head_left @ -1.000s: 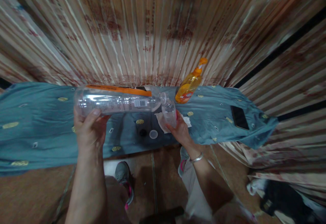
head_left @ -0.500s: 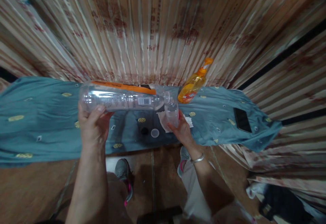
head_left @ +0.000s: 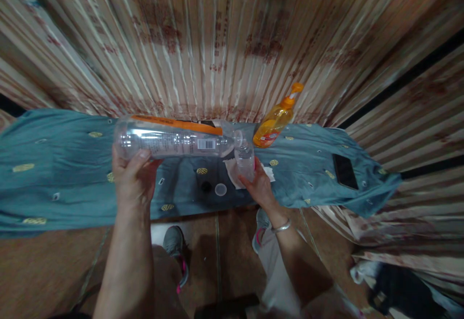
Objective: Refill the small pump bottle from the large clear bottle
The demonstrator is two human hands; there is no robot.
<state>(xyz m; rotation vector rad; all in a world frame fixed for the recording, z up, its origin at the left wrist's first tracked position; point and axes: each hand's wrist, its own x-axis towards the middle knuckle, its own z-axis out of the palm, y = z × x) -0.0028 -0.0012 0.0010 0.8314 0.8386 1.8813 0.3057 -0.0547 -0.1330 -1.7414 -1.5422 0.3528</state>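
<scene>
A blue cloth (head_left: 65, 183) runs across the middle; the big bottle (head_left: 174, 140) lies sideways left of center, mouth pointing right into the small bottle (head_left: 245, 160); the left hand (head_left: 133, 179) wraps fingers round its base; the right hand (head_left: 259, 186) grips the small bottle, which stands nearly upright at center.

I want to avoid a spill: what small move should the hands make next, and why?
Probably tilt the large clear plastic bottle a little further. The left hand holds it nearly level, its mouth touching the mouth of the small clear bottle, which the right hand holds upright. Whether liquid flows cannot be told.
</scene>
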